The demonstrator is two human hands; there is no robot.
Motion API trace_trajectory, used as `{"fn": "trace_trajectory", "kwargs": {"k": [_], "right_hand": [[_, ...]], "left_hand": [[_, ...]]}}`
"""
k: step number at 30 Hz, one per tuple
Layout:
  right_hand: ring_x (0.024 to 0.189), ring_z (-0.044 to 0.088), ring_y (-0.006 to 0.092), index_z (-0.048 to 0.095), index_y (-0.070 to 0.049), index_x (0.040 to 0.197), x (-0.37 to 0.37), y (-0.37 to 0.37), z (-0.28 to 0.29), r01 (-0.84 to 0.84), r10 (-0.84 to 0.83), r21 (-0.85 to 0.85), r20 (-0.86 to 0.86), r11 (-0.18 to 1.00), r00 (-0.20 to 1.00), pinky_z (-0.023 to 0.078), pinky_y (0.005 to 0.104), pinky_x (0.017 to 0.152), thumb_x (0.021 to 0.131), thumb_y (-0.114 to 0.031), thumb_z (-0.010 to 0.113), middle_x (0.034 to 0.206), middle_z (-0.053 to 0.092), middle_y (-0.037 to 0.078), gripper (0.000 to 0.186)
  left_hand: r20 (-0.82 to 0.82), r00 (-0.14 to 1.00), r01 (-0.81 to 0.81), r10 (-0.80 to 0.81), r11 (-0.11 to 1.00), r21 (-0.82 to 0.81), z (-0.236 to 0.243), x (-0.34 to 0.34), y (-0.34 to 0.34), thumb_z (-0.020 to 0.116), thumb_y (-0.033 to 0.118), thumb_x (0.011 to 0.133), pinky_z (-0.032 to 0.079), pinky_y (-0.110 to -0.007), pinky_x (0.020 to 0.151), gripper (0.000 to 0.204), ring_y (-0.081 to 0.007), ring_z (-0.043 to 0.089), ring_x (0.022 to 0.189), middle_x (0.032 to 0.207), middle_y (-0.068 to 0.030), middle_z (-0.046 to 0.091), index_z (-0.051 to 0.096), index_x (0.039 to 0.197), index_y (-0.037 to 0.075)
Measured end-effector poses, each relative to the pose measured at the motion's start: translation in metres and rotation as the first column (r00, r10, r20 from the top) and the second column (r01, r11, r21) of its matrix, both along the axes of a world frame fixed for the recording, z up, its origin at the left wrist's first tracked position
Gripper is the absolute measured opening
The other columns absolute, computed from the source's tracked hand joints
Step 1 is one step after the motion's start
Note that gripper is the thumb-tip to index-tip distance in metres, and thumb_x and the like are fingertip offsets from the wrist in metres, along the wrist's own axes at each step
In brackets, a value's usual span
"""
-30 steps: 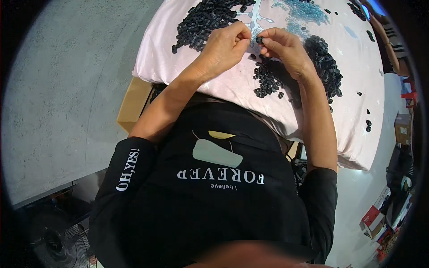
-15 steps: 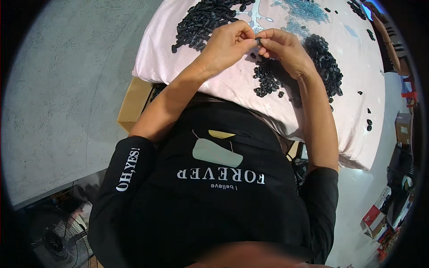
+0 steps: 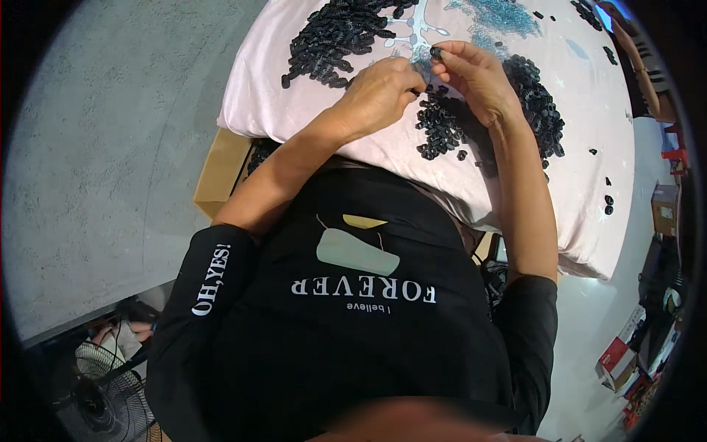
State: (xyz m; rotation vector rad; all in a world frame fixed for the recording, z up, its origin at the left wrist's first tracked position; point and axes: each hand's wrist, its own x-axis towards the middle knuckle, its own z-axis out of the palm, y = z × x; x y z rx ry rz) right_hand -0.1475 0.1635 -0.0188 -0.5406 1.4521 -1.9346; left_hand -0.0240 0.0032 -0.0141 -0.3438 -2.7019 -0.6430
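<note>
My right hand (image 3: 479, 79) pinches a small black plastic piece (image 3: 436, 53) between thumb and fingertips, above the pale pink cloth (image 3: 361, 158). Just left of it and slightly lower, my left hand (image 3: 381, 94) is closed with its fingers curled; what it grips, if anything, is hidden. Under my fingers lies a pile of small black parts (image 3: 440, 129). Beyond the left hand spreads a heap of larger black ribbed pieces (image 3: 335, 37), and right of my right wrist is another black heap (image 3: 536, 103). Tiny clear-blue parts (image 3: 508, 18) are scattered at the far side.
A cardboard box (image 3: 221, 166) stands below the cloth's left edge. At the lower left is a black fan (image 3: 96, 401). Another person's arm (image 3: 639, 62) shows at the upper right. A red and white box (image 3: 615, 361) sits on the floor at right.
My hands, together at a small black piece before, have come apart. The right hand has lifted a little with a black piece; the left has dropped slightly and curled. The fan has turned.
</note>
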Motion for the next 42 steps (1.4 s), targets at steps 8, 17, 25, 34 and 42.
{"fn": "trace_trajectory", "kwargs": {"k": [8,17,25,34,42], "right_hand": [[0.073,0.064,0.0092,0.062,-0.001,0.108,0.001,0.000,0.000,-0.027,0.027,0.019,-0.012,0.999,1.000,0.053,0.0207,0.070,0.094,-0.011,0.060,0.087,0.067,0.005,0.017],[0.072,0.064,0.0095,0.060,-0.001,0.108,0.002,-0.001,-0.001,-0.095,0.095,0.008,-0.025,0.995,0.995,0.053,0.0205,0.068,0.095,-0.011,0.059,0.087,0.067,0.006,0.016],[0.074,0.064,0.0107,0.060,0.000,0.106,0.005,-0.002,-0.001,-0.159,0.161,0.025,-0.076,0.987,0.984,0.053,0.0212,0.068,0.095,-0.011,0.059,0.089,0.067,0.007,0.016],[0.073,0.064,0.0113,0.060,0.001,0.105,0.004,-0.002,-0.003,-0.191,0.193,0.029,-0.100,0.981,0.976,0.054,0.0216,0.068,0.094,-0.010,0.060,0.088,0.066,0.008,0.016],[0.074,0.064,0.0107,0.061,0.001,0.105,0.004,-0.002,-0.001,-0.162,0.164,0.032,-0.074,0.986,0.984,0.054,0.0215,0.068,0.095,-0.009,0.059,0.088,0.066,0.007,0.015]], "left_hand": [[0.080,0.995,-0.051,0.051,0.999,-0.005,-0.003,0.011,0.005,0.061,0.009,0.085,0.046,-0.044,0.075,0.011,-0.0352,0.059,0.085,0.088,-0.0152,0.058,0.055,0.092,0.003],[0.138,0.979,-0.182,0.148,0.942,0.281,0.018,0.011,-0.001,0.059,0.007,0.091,0.048,-0.029,0.062,0.011,-0.0188,0.062,0.069,0.080,-0.0102,0.063,0.055,0.099,0.001],[0.183,0.983,-0.141,0.032,0.765,0.629,0.020,0.001,-0.005,0.054,0.004,0.094,0.049,-0.021,0.072,0.013,-0.0080,0.059,0.078,0.089,-0.0041,0.063,0.056,0.106,-0.001],[0.215,0.977,-0.125,-0.011,0.784,0.608,0.022,-0.001,-0.007,0.054,0.004,0.094,0.049,-0.020,0.071,0.012,-0.0080,0.059,0.077,0.088,-0.0042,0.063,0.056,0.105,-0.001],[0.231,0.972,-0.123,-0.041,0.749,0.651,0.028,-0.001,-0.010,0.055,0.003,0.091,0.049,-0.021,0.068,0.011,-0.0083,0.059,0.075,0.084,-0.0039,0.062,0.058,0.100,-0.001]]}}
